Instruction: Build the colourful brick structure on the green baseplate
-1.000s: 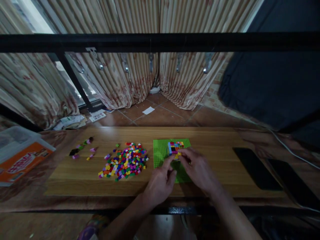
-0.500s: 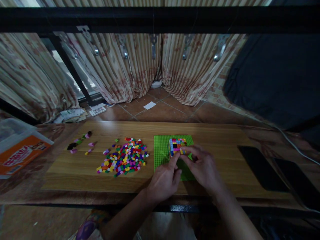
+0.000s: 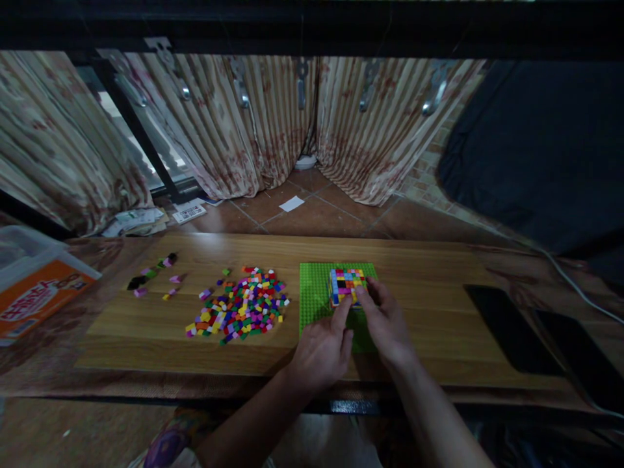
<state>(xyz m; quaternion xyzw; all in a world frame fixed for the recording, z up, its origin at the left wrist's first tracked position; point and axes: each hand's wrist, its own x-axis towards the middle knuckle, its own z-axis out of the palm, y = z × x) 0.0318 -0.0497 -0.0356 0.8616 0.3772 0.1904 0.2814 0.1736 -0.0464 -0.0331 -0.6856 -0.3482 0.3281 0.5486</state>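
Observation:
A small building of colourful toy bricks (image 3: pixel 348 281) stands on a green baseplate (image 3: pixel 314 296), with a dark square gap in its top. My left hand (image 3: pixel 322 351) reaches in from the front, index finger stretched to the building's near edge. Its thumb stays apart from the bricks, and the other fingers are mostly hidden. On the right side, my right hand (image 3: pixel 390 328) grips the building, thumb on the near right corner and fingers round the far right side. Whether a loose brick lies under either fingertip is hidden.
Left of the baseplate lies a pile of loose bricks (image 3: pixel 248 302). Farther left are a few black, green and pink pieces (image 3: pixel 153 273) and a clear box with an orange label (image 3: pixel 43 302). Two flat black objects (image 3: pixel 511 328) lie at the right end of the wooden board (image 3: pixel 429 273).
My right hand has moved in against the building's right side; its thumb and fingers now sit on the bricks. My left hand has barely moved. The camera view has shifted slightly.

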